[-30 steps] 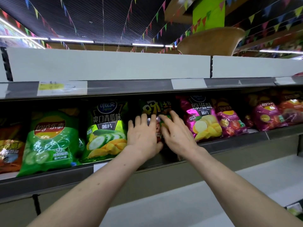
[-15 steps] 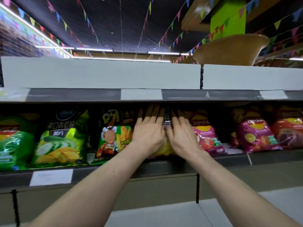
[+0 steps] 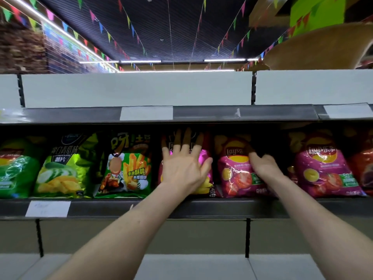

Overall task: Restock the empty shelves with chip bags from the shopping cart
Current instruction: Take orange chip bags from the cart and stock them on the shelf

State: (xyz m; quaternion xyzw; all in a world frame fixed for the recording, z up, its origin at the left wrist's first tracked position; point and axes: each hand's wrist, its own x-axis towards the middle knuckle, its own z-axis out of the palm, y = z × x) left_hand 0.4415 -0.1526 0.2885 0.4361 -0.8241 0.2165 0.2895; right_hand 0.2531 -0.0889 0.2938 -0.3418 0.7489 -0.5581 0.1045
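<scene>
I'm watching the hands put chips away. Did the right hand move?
Yes. The right hand slid right, off the purple bag under the left hand, onto the tomato chip bag.

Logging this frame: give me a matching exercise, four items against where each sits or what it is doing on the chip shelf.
Column one:
1. left hand
2. right hand
3. fries bag
4. cucumber chip bag

Column two:
A. grips the right edge of the pink Lay's tomato bag
B. stands directly left of the magenta bag
C. presses flat, fingers spread, on the magenta bag
D. stands directly left of the fries bag

Pairs: 1-C; 2-A; 3-B; 4-D
</scene>
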